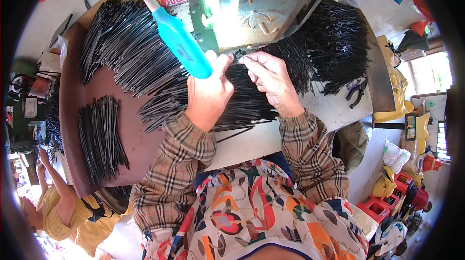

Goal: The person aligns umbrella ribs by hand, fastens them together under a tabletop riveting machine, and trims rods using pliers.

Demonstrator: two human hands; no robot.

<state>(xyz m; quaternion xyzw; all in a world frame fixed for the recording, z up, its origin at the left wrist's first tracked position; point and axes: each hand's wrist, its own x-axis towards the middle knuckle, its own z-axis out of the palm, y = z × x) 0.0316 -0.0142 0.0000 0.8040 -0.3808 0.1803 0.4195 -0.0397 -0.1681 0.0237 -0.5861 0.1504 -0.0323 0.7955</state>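
My left hand (209, 93) is closed, thumb and fingers pressed together, right below the front edge of a green-grey metal machine (269, 20). From the other side my right hand (272, 79) pinches with thumb and forefinger at the same spot. A small dark piece (238, 57) shows between the fingertips, too small to make out. Under both hands lies a pile of thin black rods (244, 95). A bright blue lamp handle (181, 42) with a white cord slants down beside my left hand, and strong light falls on the machine.
More black rods (131, 42) are heaped at the left and far right (334, 42). A separate bundle (101, 139) lies on the brown board (140, 146). Dark-handled pliers (357, 93) rest near the table's right edge. Another person (63, 206) is at lower left; red crates (382, 204) stand at right.
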